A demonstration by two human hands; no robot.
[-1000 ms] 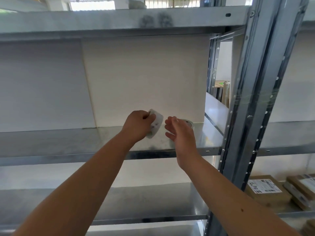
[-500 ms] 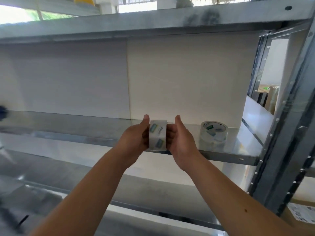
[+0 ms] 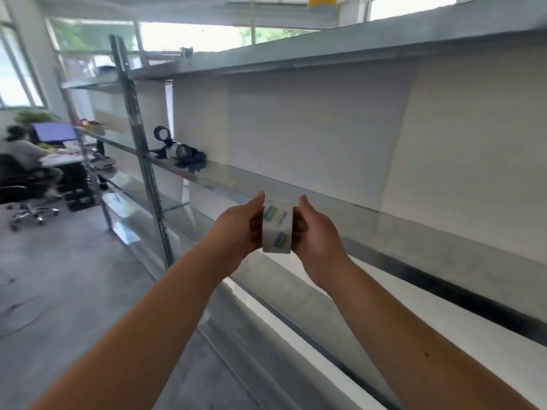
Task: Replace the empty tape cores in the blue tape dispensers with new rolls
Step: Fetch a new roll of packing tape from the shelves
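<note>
A new roll of clear tape (image 3: 277, 227) with small green labels on its wrap is held upright between both hands, in front of the metal shelf (image 3: 414, 232). My left hand (image 3: 236, 229) presses its left face and my right hand (image 3: 318, 235) presses its right face. Far along the same shelf, to the left, lie the blue tape dispensers (image 3: 180, 150); one has a round blue loop standing up and a pale roll or core in it. The hands are well apart from the dispensers.
A steel upright post (image 3: 145, 161) stands left of the dispensers. Shelf boards run above and below. White backing panels (image 3: 310, 137) close the rear. At the far left a person sits on an office chair (image 3: 26, 199) at a desk. Grey concrete floor lies below left.
The view has swung left along the shelf. The roll stays clamped between both hands; the second roll on the shelf at right has left the view and the blue dispensers have come into sight.
</note>
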